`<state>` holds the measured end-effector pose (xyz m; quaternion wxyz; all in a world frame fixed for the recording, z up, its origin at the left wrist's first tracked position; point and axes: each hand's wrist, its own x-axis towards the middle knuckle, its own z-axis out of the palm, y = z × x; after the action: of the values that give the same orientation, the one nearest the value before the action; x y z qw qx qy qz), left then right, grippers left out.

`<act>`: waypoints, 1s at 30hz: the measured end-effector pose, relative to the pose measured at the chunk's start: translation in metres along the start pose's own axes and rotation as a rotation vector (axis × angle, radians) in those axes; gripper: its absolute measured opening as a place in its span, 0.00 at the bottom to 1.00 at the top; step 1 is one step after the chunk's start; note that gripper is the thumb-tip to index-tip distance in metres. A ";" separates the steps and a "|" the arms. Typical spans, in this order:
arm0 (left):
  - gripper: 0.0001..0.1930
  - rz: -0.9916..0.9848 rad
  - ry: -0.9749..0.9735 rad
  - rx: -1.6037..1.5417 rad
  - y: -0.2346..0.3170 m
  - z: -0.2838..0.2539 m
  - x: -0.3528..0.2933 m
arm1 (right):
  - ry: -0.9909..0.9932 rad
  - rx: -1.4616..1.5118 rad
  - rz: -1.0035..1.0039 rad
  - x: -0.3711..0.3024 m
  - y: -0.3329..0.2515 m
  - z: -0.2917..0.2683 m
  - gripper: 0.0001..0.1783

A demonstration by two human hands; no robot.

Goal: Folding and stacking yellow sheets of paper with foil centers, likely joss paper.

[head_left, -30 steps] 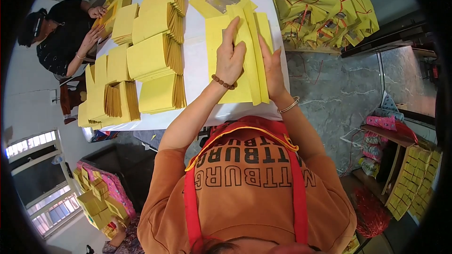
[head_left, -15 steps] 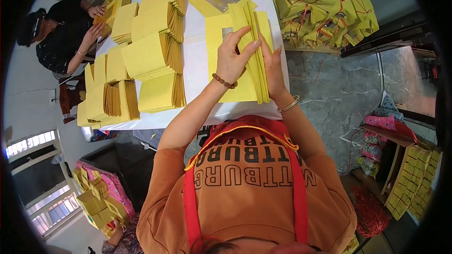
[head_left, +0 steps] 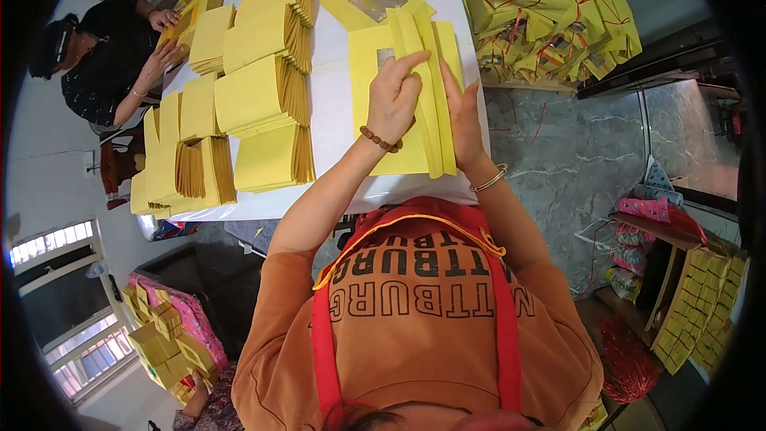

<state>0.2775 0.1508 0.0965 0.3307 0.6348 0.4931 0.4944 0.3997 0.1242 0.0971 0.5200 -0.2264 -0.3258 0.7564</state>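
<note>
On the white-covered table, a folded yellow paper sheet (head_left: 427,124) lies lengthwise in front of me, over a wider yellow sheet (head_left: 365,72) with a grey patch partly in sight. My left hand (head_left: 393,96) is closed at the fold's left side; its index finger stretches across the raised layers and the other fingers curl in. What lies under those curled fingers is hidden. Along the paper's right edge rests my right hand (head_left: 465,121), open and on its side, with straight fingers and the thumb apart. Just beyond is another yellow sheet (head_left: 339,0) with a silver-grey square, turned diagonally.
Stacks of folded yellow paper (head_left: 251,100) fill the table's left side. Past them a person in black (head_left: 108,56) handles yellow paper. A heap of yellow paper with red strings (head_left: 550,16) is at the far right. Yellow bundles (head_left: 698,307) stand at the lower right.
My left hand's thumb has drawn in from across the fold, and its fingers have curled, leaving the index finger extended. My right hand stays at the right edge.
</note>
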 end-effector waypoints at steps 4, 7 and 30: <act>0.14 -0.072 -0.004 -0.044 0.001 0.002 0.001 | 0.063 -0.082 -0.002 0.000 0.005 -0.001 0.48; 0.17 -0.045 -0.014 0.094 0.008 0.003 0.001 | 0.038 -0.144 -0.058 0.003 0.013 -0.008 0.47; 0.16 0.090 0.038 0.017 -0.003 0.001 0.002 | 0.010 -0.031 -0.007 0.001 0.001 0.001 0.49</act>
<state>0.2778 0.1534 0.0944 0.2932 0.6497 0.4745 0.5165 0.3978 0.1241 0.0972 0.5207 -0.2371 -0.3354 0.7484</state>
